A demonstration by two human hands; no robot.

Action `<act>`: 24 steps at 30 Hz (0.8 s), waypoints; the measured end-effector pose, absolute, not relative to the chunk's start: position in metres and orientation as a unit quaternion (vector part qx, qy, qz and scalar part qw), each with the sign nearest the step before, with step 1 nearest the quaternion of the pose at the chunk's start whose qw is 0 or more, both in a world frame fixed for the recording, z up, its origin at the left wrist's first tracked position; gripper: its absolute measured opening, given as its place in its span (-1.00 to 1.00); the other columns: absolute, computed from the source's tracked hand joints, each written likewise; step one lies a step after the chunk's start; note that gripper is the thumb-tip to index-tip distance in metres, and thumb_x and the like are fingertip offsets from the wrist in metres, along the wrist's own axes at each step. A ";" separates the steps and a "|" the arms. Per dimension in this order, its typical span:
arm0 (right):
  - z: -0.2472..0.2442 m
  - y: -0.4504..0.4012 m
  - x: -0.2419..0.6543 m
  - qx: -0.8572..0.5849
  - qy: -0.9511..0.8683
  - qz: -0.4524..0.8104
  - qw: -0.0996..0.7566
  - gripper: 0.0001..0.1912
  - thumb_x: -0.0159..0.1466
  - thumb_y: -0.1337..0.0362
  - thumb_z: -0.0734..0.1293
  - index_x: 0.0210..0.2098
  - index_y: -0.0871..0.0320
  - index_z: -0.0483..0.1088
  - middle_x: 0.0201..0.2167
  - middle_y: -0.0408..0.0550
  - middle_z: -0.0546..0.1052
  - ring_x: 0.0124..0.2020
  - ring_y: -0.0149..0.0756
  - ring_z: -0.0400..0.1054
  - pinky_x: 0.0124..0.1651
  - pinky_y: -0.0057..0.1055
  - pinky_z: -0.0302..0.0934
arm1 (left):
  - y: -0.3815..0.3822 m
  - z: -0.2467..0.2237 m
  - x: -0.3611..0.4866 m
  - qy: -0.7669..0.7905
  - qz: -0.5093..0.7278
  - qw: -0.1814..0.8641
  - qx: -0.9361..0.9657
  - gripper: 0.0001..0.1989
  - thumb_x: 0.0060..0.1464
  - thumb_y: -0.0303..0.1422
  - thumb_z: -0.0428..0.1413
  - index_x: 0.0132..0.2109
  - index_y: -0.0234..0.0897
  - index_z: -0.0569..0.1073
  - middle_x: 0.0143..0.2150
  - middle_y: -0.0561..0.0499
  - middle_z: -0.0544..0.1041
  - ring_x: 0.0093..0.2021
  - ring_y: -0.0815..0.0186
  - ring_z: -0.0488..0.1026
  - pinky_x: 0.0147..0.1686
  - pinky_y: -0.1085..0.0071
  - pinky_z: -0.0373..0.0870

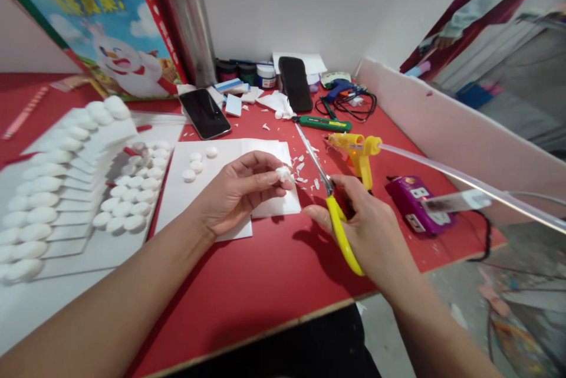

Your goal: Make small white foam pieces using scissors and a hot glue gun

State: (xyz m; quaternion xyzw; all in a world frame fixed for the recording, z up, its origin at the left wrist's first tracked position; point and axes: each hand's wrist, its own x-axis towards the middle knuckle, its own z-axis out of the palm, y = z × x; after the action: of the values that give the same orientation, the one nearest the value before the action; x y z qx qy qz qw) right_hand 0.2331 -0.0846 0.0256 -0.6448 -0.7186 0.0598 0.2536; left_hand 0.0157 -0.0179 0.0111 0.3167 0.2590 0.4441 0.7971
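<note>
Between the thumb and fingers of my left hand (247, 186) is a small white piece (283, 174), rough in shape, held above white sheets (274, 207). My right hand (369, 230) is wrapped round the yellow handles of a pair of scissors (338, 227); the blades point away from me over the red table (274, 272). White scraps (300, 168) lie beside the blades. Three white round pieces (196, 166) or so rest on the sheet left of my left hand. Further left stand rows of white ovals (126, 201) on a white board.
A yellow glue gun (356, 151), a green cutter (325, 124) and a purple power box (420, 204) are at the right. Two phones (206, 112), paint jars (266, 75), a steel bottle (190, 24) and a picture box (110, 30) stand or lie behind. A person's arm (481, 6) shows beyond the partition.
</note>
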 end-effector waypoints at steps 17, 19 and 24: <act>0.030 -0.094 0.231 -0.574 -0.777 0.086 0.242 -0.30 0.27 -0.24 0.39 0.09 0.22 0.32 -0.17 0.09 0.50 -0.21 -0.10 0.45 -0.18 -0.26 0.33 | -0.021 0.011 0.024 0.272 0.501 0.729 0.379 -0.81 -0.04 -0.54 0.42 -0.24 -0.28 0.65 -0.24 0.04 0.67 -0.22 0.34 0.65 -0.06 0.40 0.60; 0.027 -0.094 0.229 -0.574 -0.783 0.055 0.232 -0.27 0.28 -0.26 0.36 0.10 0.24 0.32 -0.18 0.11 0.48 -0.25 -0.09 0.44 -0.21 -0.24 0.32 | -0.022 0.011 0.024 0.277 0.504 0.722 0.385 -0.81 -0.04 -0.53 0.42 -0.24 -0.29 0.65 -0.22 0.03 0.67 -0.20 0.34 0.64 -0.08 0.41 0.61; 0.025 -0.093 0.224 -0.578 -0.787 0.007 0.215 -0.22 0.27 -0.32 0.32 0.10 0.27 0.35 -0.19 0.16 0.48 -0.26 -0.02 0.44 -0.25 -0.20 0.32 | -0.021 0.008 0.022 0.292 0.487 0.719 0.401 -0.78 -0.04 -0.50 0.44 -0.20 -0.26 0.65 -0.23 0.04 0.67 -0.25 0.37 0.63 -0.15 0.46 0.59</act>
State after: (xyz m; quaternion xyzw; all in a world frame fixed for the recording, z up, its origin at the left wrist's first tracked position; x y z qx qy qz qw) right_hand 0.2236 -0.0926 0.0253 -0.5784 -0.7869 0.0075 0.2150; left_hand 0.0221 -0.0212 0.0083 0.4011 0.2920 0.4869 0.7188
